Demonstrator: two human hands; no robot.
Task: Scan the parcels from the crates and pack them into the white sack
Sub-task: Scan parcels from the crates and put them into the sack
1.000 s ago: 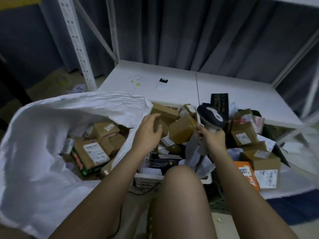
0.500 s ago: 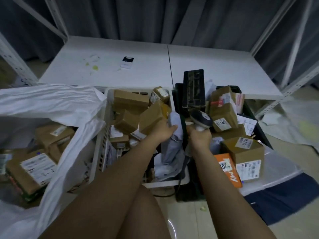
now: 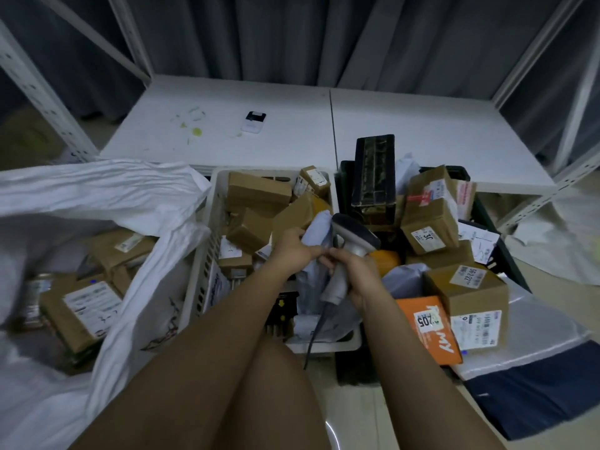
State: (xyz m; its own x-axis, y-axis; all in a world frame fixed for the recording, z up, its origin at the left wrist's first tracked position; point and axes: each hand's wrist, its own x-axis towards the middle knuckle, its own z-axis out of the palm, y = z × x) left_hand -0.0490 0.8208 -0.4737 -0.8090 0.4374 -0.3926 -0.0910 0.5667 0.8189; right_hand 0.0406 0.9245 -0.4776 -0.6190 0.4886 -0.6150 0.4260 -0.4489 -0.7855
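A white crate [image 3: 207, 251] full of brown cardboard parcels stands in front of me, with a dark crate [image 3: 487, 219] of more parcels to its right. My left hand [image 3: 293, 251] grips a grey plastic mailer bag [image 3: 319, 232] above the white crate. My right hand [image 3: 360, 274] holds the grey handheld scanner [image 3: 349, 241] by its handle, head pointing up and away, its cable hanging down. The two hands touch at the fingertips. The white sack [image 3: 107, 196] lies open at the left with several labelled boxes [image 3: 81, 306] inside.
A low white shelf board [image 3: 406, 131] runs behind the crates, carrying a small white and black device [image 3: 254, 122]. An orange parcel [image 3: 428, 329] and a labelled brown box [image 3: 470, 303] sit at the right. My bare knee [image 3: 272, 401] is below the hands. Shelf uprights stand on both sides.
My left hand left the brown boxes and took hold of the grey mailer bag. The right hand brought the scanner down beside it. My view swung right, away from the sack.
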